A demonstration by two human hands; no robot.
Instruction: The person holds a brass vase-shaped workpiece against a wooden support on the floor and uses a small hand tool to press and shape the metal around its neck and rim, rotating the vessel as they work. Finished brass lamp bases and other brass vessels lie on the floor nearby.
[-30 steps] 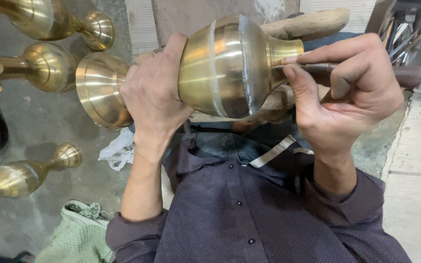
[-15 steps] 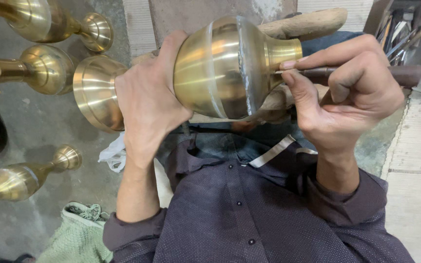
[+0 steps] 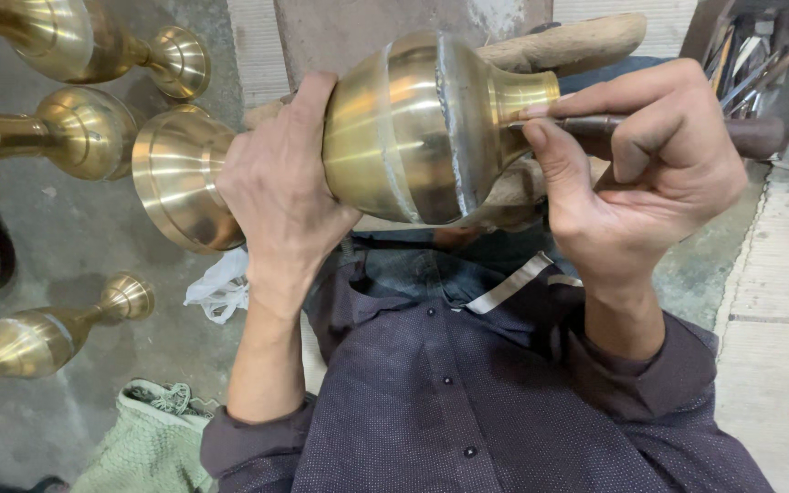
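Observation:
A polished brass vase (image 3: 413,128) lies on its side in front of me, its flared foot (image 3: 175,187) pointing left and its narrow neck pointing right. My left hand (image 3: 276,196) wraps around the stem between foot and belly. My right hand (image 3: 641,173) pinches a thin dark metal tool (image 3: 586,125) with a dark handle, its tip touching the vase's neck. A grey weld seam runs around the belly. The vase rests against a worn wooden block (image 3: 577,41) behind it.
Several brass stands lie on the grey floor at left (image 3: 75,132), (image 3: 43,338). A green cloth (image 3: 152,443) and a white plastic scrap (image 3: 221,288) lie near my left arm. Metal tools stand in a holder (image 3: 751,55) at top right. Pale paving is on the right.
The vase has been turned slightly in my left hand, bringing the weld seam more to the top. My right hand keeps the tool at the neck.

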